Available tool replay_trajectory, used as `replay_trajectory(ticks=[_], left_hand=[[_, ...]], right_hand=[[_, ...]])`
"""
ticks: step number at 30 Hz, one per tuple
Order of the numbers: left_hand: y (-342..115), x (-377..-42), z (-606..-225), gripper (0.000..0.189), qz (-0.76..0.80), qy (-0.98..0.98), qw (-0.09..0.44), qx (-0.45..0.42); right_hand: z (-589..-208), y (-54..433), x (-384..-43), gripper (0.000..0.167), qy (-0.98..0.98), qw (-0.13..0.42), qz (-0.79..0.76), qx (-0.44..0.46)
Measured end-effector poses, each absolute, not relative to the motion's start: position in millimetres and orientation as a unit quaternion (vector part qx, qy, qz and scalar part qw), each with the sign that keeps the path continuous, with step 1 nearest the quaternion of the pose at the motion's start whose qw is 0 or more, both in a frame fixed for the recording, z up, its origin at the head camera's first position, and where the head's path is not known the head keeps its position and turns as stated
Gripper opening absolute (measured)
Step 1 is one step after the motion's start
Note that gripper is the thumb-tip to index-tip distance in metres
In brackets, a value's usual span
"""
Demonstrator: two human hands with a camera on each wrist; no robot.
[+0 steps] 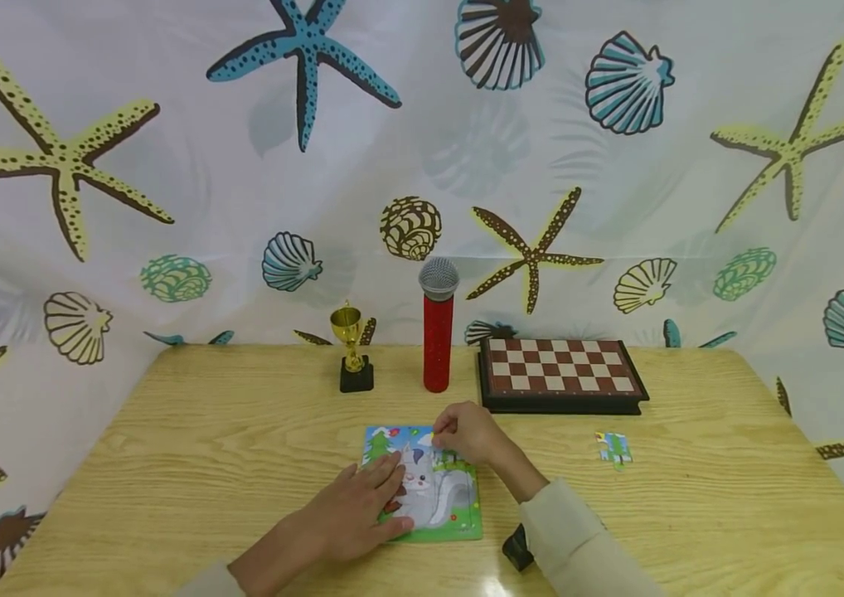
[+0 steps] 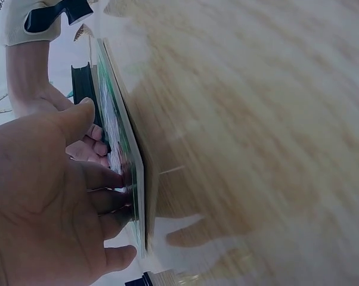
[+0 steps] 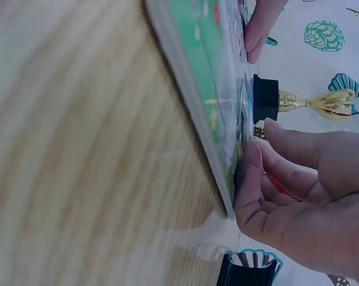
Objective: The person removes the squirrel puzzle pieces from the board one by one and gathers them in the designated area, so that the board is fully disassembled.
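A jigsaw puzzle with a grey cartoon animal [image 1: 419,489] lies on the table. My left hand [image 1: 362,506] rests flat over its left side, fingers straight and spread. In the left wrist view, the left hand's [image 2: 54,196] fingertips touch the puzzle face. At the puzzle's upper right, my right hand [image 1: 470,431] has bent fingers that touch the surface. The right wrist view has the right hand [image 3: 310,196] against the puzzle board [image 3: 194,101], and whether a piece sits between the fingertips is hidden. A loose puzzle piece [image 1: 615,448] with a green tree lies to the right.
A gold trophy cup [image 1: 352,348], a red microphone [image 1: 437,332] and a folded checkered board box [image 1: 560,373] stand along the back of the wooden table [image 1: 228,431]. A fabric backdrop with starfish and shells [image 1: 362,207] surrounds the table.
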State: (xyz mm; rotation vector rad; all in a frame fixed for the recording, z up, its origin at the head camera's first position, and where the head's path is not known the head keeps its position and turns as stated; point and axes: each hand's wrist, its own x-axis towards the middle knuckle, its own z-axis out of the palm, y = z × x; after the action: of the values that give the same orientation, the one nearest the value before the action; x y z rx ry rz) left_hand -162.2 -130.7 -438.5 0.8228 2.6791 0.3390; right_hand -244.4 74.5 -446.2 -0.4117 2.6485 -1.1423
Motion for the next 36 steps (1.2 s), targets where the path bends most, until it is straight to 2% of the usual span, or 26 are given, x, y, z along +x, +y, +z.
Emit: replay_trajectory(ticks=[5, 13, 21, 36], left_hand=[[-131, -163, -439, 0.072, 0.110, 0.938, 0.162, 0.284], [-130, -161, -438, 0.073, 0.109, 0.939, 0.164, 0.281], [-131, -161, -438, 0.072, 0.097, 0.941, 0.158, 0.282], [-131, -163, -438, 0.069, 0.103, 0.939, 0.165, 0.283]], right_hand=[[-445, 70, -244, 0.009, 0.909, 0.114, -0.374, -0.141], [-447, 69, -244, 0.004, 0.913, 0.085, -0.376, -0.134], [-444, 76, -247, 0.005, 0.901, 0.104, -0.395, -0.144], [-424, 121, -238, 0.006, 0.889, 0.079, -0.411, -0.186]])
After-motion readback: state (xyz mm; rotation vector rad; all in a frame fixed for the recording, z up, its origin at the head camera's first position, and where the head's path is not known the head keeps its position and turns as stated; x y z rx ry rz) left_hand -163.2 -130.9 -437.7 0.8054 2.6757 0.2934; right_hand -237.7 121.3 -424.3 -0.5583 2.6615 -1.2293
